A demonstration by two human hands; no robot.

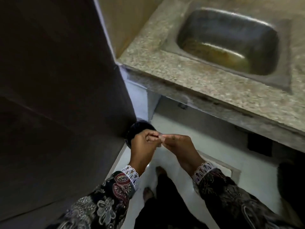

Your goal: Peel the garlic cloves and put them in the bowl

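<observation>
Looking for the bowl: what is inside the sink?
The sink shows only a bare metal basin with brownish staining on its bottom; no bowl or garlic there. Its far right edge is cut off by the frame.

Both hands meet at frame centre-low, just right of the dark cabinet (62,96) corner. Left hand (143,146): fingers curled in, knuckles up, thumb and forefinger pinching a small pale piece (160,139), likely a garlic clove, too blurred to confirm. Right hand (179,144): fingers bent, tips pinching the same piece from the other side. Fingertips of both hands touch there. Wrists slant up and inward from the lower edge, forearms apart, converging toward the cabinet corner. Both sleeves patterned with white lace cuffs.
</observation>
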